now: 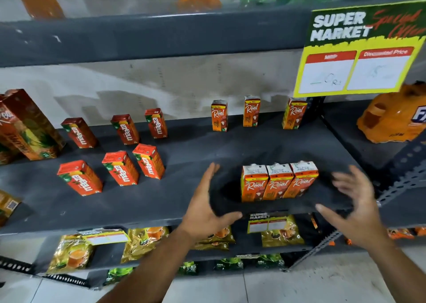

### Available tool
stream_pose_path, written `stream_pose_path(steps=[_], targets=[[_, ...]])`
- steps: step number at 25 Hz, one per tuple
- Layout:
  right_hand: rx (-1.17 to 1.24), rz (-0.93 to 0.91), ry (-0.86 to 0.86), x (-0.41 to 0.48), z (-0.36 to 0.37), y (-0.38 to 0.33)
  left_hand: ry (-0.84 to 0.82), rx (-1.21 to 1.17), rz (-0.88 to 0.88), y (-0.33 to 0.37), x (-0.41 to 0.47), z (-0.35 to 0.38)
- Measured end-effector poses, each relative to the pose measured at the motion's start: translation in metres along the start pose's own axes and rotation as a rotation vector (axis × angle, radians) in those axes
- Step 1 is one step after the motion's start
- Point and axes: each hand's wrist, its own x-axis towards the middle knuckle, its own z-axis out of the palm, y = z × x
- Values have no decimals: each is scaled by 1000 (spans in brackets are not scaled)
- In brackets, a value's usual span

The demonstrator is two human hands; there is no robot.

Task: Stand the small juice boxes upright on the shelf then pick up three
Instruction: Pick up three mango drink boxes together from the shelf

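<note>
Flanking three Real juice boxes, the fingers of the left hand and of the right hand are spread wide, holding nothing. The boxes stand upright, touching side by side, near the front edge of the dark shelf. Three more Real boxes stand apart behind; six Maaza boxes stand to the left.

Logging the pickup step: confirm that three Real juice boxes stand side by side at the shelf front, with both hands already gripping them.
Not quite. In the head view the three Real juice boxes stand side by side at the front, but the left hand and right hand are open on either side, touching none.
</note>
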Motion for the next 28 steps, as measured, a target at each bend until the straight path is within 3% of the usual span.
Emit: stream_pose_path(steps=[2, 6, 8, 10, 12, 14, 17, 24, 28], targets=[[13, -21, 89, -37, 13, 1, 196, 86, 127, -13, -37, -37], [-172, -291, -277, -76, 101, -33, 676, 130, 268, -50, -91, -134], [-149, -345, -427, -66, 155, -67, 892, 80, 229, -69, -100, -186], [-38, -276, -479, -34, 209, -111, 995, 50, 111, -83, -100, -235], [94, -120, -506, 5, 255, -149, 896, -97, -28, -99, -86, -270], [151, 24, -535, 42, 291, -173, 661, -204, -116, -116, -67, -290], [51, 97, -568, 64, 323, -188, 346, -223, -207, -124, -41, -294], [30, 187, -655, 74, 345, -198, 61, -221, -224, -123, -4, -288], [1, 170, -645, 57, 364, -196, 27, -224, -268, -122, 5, -280]])
